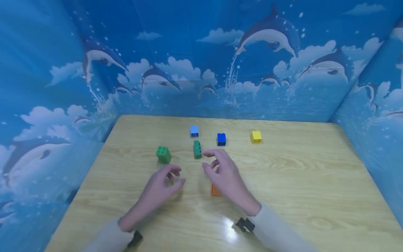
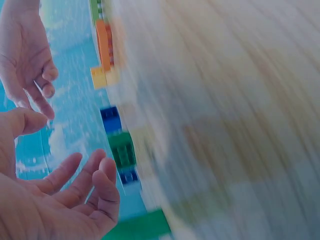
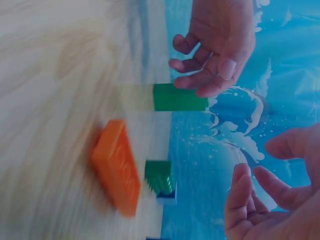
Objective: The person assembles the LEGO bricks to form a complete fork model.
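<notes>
Both hands hover above a wooden table, holding nothing. My left hand (image 1: 165,183), its fingers loosely bent, is nearest to a tall green toy brick (image 1: 163,155) just beyond its fingertips. My right hand (image 1: 225,175) hangs over an orange brick (image 1: 216,190), partly hidden under it in the head view. The right wrist view shows this orange brick (image 3: 117,167) apart from the fingers, lying tilted in the picture. Close to the right fingertips, a darker green brick (image 1: 197,149) lies with its studs facing right.
Farther back stand a light blue brick (image 1: 194,131), a dark blue brick (image 1: 221,139) and a yellow brick (image 1: 256,137). At the top of the left wrist view, a light green piece (image 2: 96,12) shows beside the orange brick. A dolphin-print curtain (image 1: 195,70) surrounds the table (image 1: 315,182).
</notes>
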Action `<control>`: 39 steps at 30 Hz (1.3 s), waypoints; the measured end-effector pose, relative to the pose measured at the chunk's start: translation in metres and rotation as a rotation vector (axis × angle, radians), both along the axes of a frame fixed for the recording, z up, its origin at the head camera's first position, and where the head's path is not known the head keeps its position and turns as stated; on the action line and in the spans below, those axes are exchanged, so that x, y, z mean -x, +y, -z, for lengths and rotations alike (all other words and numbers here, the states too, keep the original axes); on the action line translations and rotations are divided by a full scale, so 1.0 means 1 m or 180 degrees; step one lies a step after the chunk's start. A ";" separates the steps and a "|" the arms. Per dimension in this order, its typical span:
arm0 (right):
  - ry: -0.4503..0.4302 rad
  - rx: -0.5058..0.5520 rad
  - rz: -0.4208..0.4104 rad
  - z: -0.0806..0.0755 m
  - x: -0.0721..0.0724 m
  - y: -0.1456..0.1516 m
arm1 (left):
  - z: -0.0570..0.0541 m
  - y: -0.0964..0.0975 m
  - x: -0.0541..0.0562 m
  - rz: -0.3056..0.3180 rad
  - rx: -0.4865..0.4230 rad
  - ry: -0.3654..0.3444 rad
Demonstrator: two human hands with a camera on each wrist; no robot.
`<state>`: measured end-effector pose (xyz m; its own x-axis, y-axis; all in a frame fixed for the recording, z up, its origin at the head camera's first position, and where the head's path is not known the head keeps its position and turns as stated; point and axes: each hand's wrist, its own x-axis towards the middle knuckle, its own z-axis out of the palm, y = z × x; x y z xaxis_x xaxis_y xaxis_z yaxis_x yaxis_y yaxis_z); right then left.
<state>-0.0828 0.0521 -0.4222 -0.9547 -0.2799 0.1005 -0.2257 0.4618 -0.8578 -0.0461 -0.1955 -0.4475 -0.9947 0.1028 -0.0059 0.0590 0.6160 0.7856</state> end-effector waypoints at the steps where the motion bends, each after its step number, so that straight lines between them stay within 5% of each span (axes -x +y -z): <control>1: -0.0005 -0.0026 0.0010 0.000 -0.001 0.005 | 0.001 0.005 -0.001 0.0028 -0.0010 -0.0005; 14: 0.0017 -0.0344 0.0074 0.015 -0.021 0.062 | 0.015 0.046 -0.003 0.0493 0.0350 -0.0097; 21: -0.0456 -0.1016 0.0047 0.017 -0.029 0.087 | 0.020 0.065 -0.001 0.0791 0.0589 -0.0126; 32: -0.0732 -0.1597 -0.0110 0.029 -0.036 0.096 | 0.021 0.096 0.013 0.0835 0.0883 -0.0492; 39: -0.0653 -0.1611 -0.0131 0.038 -0.040 0.097 | 0.021 0.103 0.021 0.0837 0.1026 -0.0513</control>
<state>-0.0433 0.1489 -0.4598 -0.9278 -0.2825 -0.2437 -0.1037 0.8226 -0.5591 -0.0667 -0.0928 -0.4685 -0.9188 0.3196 -0.2318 0.1389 0.8113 0.5679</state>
